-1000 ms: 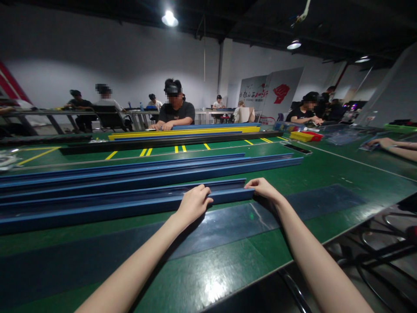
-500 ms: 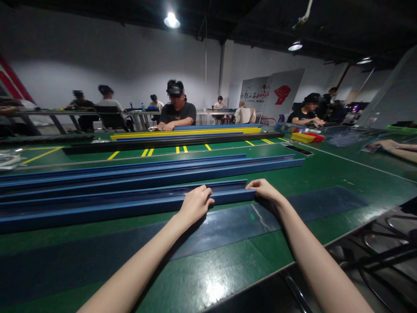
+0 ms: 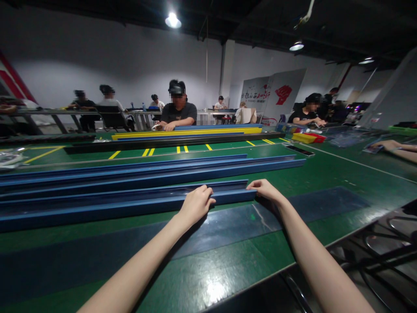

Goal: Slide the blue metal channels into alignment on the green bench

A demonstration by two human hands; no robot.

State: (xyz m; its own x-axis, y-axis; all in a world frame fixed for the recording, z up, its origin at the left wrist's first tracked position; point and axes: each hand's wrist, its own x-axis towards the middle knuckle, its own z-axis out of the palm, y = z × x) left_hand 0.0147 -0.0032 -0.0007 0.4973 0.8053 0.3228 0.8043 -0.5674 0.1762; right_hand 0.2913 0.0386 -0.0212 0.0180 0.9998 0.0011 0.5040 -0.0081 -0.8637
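A long blue channel strip (image 3: pixel 130 209) lies across the green table (image 3: pixel 247 271), its open side up. My left hand (image 3: pixel 197 202) is closed over its near wall, a short way from the right end. At that right end my right hand (image 3: pixel 264 190) pinches the channel's edge between thumb and fingers. The fingertips inside the channel are partly hidden. Below both wrists a long clear plastic sheet (image 3: pixel 224 230) lies flat along the table's near side.
Behind stand more blue channels (image 3: pixel 208 170). Farther back lie a black strip (image 3: pixel 182 141) and a yellow strip (image 3: pixel 215 130). A phone (image 3: pixel 299 150) and a yellow tray (image 3: pixel 304 138) are to the right. A co-worker (image 3: pixel 179 108) sits opposite; another person's hand (image 3: pixel 386 145) is at far right.
Almost nothing differs. Both hands keep their places on the blue channel, and the view has shifted very slightly.
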